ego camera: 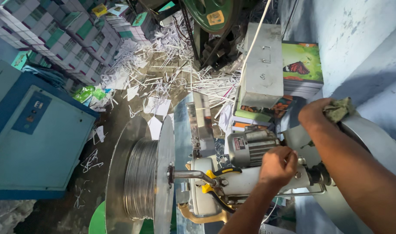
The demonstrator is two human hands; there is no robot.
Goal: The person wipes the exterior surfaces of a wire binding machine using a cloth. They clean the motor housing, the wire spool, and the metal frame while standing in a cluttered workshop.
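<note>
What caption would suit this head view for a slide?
Left hand on a machine beside its motor, right hand gripping a rag, wire spool nearby.

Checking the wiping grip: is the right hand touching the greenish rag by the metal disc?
Touching. The head view shows the right hand closed around one end of the greenish rag, whose free end sticks out past the fingers above the metal disc.

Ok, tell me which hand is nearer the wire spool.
Left. The left hand is closed on the machine body just right of the wire spool; the right hand holds a rag farther right and higher.
</note>
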